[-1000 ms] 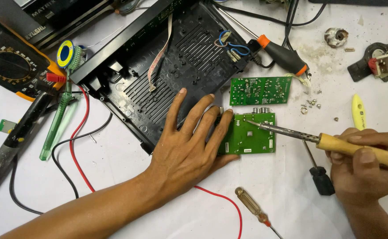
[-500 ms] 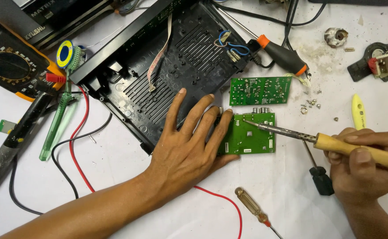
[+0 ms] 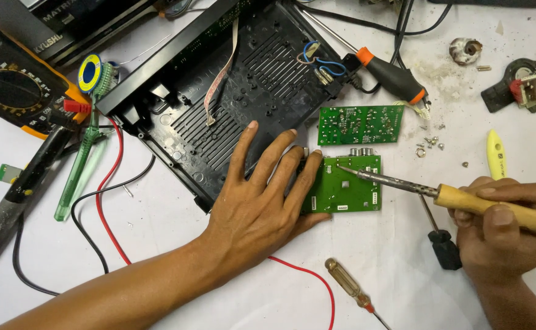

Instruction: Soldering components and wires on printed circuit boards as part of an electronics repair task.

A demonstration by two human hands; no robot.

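My left hand (image 3: pixel 262 201) lies flat with fingers spread, pressing on the left edge of a small green circuit board (image 3: pixel 344 186) and on the corner of a black plastic device case (image 3: pixel 219 91). In my right hand (image 3: pixel 503 229) I grip a soldering iron with a wooden handle (image 3: pixel 494 205); its metal tip touches the board's upper left area. A second green circuit board (image 3: pixel 359 124) rests just above the first.
An orange-black screwdriver (image 3: pixel 390 76) lies at the case's right corner. Left are a multimeter (image 3: pixel 11 88), solder spool (image 3: pixel 90 73), green tweezers (image 3: pixel 78 171) and red and black leads. Small screws (image 3: pixel 430 143), a yellow tool (image 3: pixel 495 153) and two screwdrivers lie near my right hand.
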